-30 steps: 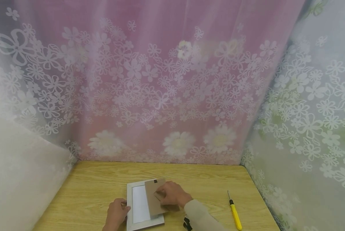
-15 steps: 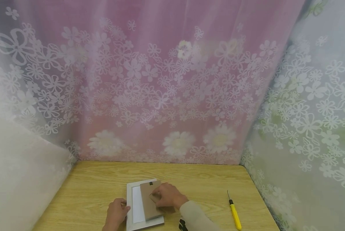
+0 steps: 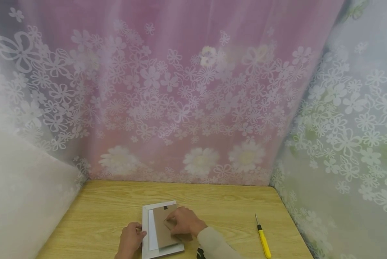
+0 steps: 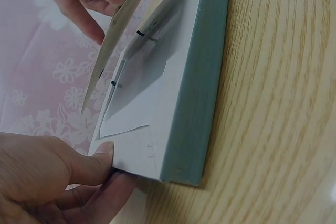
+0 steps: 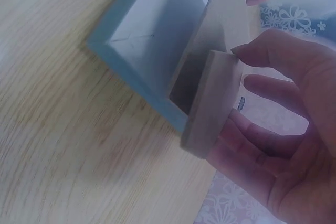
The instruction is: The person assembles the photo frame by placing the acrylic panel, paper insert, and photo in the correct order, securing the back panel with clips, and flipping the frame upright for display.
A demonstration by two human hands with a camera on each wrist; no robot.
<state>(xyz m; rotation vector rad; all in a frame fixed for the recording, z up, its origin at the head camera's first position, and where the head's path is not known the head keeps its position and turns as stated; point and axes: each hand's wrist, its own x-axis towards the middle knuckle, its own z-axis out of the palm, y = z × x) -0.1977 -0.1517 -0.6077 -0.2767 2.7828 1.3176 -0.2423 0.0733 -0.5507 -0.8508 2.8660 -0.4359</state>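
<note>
A picture frame (image 3: 145, 233) lies back side up on the table, its blue-green side (image 4: 202, 77) showing in the left wrist view. White paper (image 3: 152, 239) lines its recess, and small dark tabs (image 4: 140, 33) stick out at the inner edge. My left hand (image 3: 130, 239) grips the frame's left border, thumb on top and fingers below. My right hand (image 3: 186, 222) pinches the support leg (image 5: 212, 103) of a brown backing board (image 3: 161, 230). That board is tilted over the frame, covering much of the paper, with a black clip (image 3: 165, 207) near its top.
To the right, a yellow-handled screwdriver (image 3: 263, 239) lies on the wood-grain table (image 3: 226, 205), its shaft pointing away. Floral curtains (image 3: 187, 108) hang behind the table and along both sides.
My right hand has moved left with the backing board, which now covers more of the white paper. The left hand keeps its grip on the frame.
</note>
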